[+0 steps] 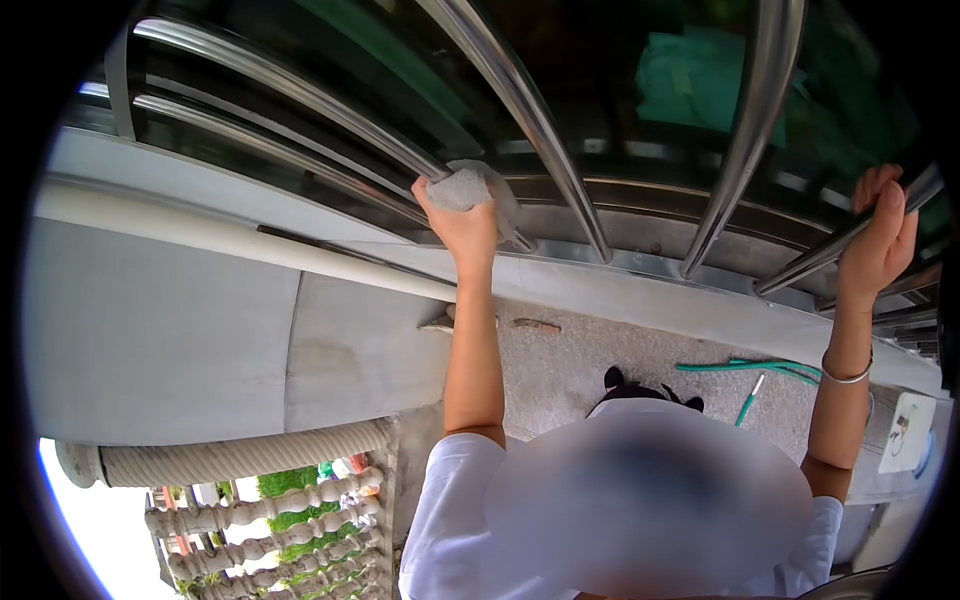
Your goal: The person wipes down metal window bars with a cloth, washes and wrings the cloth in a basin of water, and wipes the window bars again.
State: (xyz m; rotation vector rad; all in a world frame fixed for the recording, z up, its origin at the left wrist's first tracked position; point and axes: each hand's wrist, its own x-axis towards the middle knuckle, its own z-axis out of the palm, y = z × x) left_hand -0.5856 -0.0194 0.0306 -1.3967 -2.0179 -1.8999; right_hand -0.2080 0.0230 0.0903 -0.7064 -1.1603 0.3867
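My left hand (462, 222) is raised and closed around a grey cloth (470, 185), pressing it against a slanted steel window bar (330, 110). My right hand (880, 235) grips another steel bar (840, 240) at the far right, and a thin silver bracelet (848, 376) sits on that wrist. Both bare arms reach up from a white T-shirt (450, 520). Several shiny steel bars (530, 110) cross a dark window above a metal sill (640, 262).
A grey concrete ledge (250, 240) runs below the bars, with a grey wall (150, 340) under it. A green hose (760, 368) lies on the speckled floor (580, 360) far below. A pale stone balustrade (260, 510) stands at the lower left.
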